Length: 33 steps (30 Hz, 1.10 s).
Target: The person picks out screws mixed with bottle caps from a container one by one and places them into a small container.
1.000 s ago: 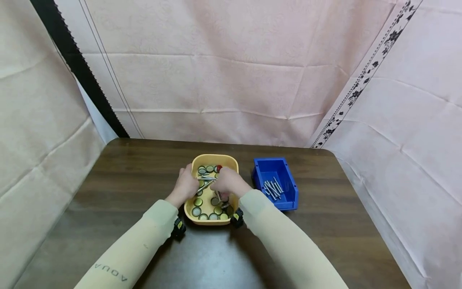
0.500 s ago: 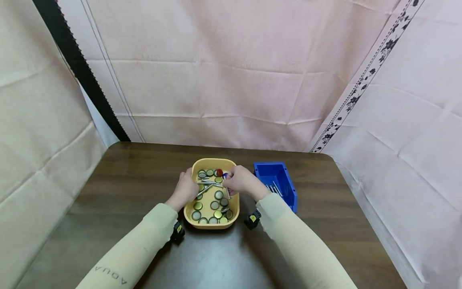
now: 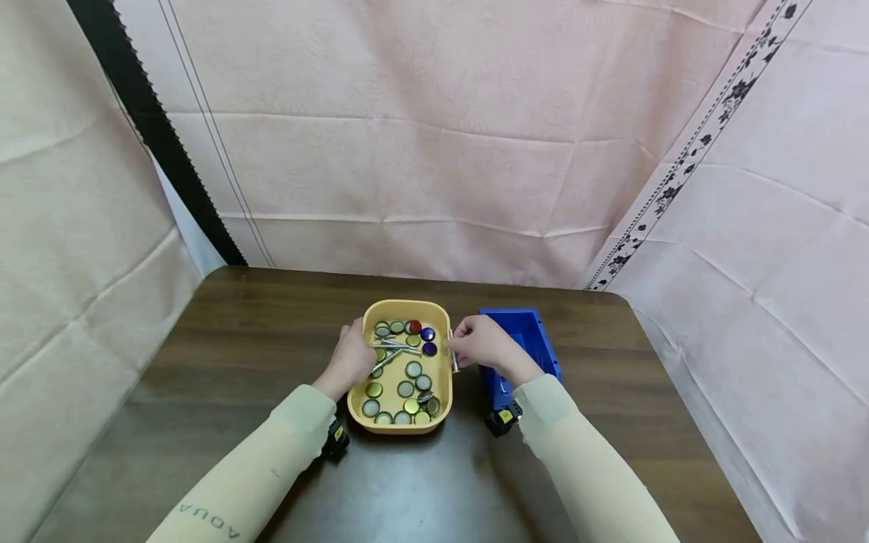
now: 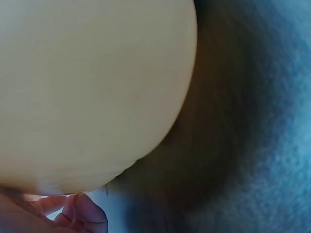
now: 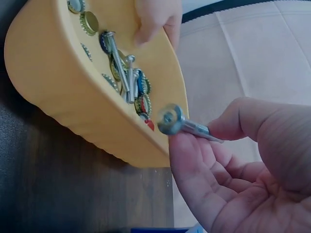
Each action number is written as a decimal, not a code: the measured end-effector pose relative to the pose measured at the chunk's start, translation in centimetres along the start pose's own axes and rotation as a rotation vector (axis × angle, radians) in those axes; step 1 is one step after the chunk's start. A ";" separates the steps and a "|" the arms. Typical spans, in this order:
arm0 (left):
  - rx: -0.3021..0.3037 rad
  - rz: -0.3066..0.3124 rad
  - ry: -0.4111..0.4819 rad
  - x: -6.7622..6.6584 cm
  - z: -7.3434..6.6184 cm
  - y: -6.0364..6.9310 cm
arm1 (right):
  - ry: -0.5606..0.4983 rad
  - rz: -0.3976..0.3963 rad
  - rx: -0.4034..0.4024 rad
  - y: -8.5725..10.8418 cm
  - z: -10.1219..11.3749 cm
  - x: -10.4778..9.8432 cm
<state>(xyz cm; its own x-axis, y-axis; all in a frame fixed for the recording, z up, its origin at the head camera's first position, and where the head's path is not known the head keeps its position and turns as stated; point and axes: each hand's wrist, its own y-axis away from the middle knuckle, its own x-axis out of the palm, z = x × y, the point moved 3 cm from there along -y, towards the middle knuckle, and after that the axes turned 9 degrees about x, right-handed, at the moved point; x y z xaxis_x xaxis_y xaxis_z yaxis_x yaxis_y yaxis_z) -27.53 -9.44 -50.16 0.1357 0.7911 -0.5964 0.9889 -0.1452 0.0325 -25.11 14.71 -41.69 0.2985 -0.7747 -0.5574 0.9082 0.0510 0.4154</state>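
So my right hand pinches a bolt; if those fingertips slacken, it could drop. Blue bin is just right of them, yellow tray just left. My left hand grips the tray's rim, and a tug might jostle the caps.

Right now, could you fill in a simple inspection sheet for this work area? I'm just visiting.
Surface: brown wood-grain table.
Job's things: yellow tray holding bottle caps and metal bolts; blue bin to its right, partly hidden by an arm.
Clutter: nothing seen.
Left hand: grips the tray's left rim.
Right hand: pinches a single bolt between tray and bin.
Cables: nothing seen.
Surroundings: pale cloth behind the table and at both sides.
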 end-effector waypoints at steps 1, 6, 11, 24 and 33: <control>0.000 0.001 0.000 0.0 0.0 0.0 | -0.005 -0.009 0.002 0.0 -0.1 -0.2; 0.006 -0.006 0.000 -0.2 -0.1 0.0 | -0.001 -0.039 -0.006 0.2 -0.8 -1.1; -0.001 -0.004 -0.002 -0.1 -0.1 -0.1 | 0.008 -0.055 -0.018 0.5 -2.1 -2.5; -0.004 0.004 -0.008 0.0 -0.3 -0.1 | 0.112 -0.147 -0.012 0.8 -5.9 -5.9; -0.002 0.005 -0.006 0.0 -0.3 0.1 | 0.167 -0.167 0.030 0.6 -7.4 -6.6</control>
<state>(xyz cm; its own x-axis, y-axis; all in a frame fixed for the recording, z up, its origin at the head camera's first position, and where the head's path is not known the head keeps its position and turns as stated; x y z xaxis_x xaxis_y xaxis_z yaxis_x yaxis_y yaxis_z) -27.44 -9.26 -49.98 0.1401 0.7866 -0.6014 0.9883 -0.1480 0.0366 -24.40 24.51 -43.11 0.1917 -0.6559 -0.7301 0.9407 -0.0894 0.3273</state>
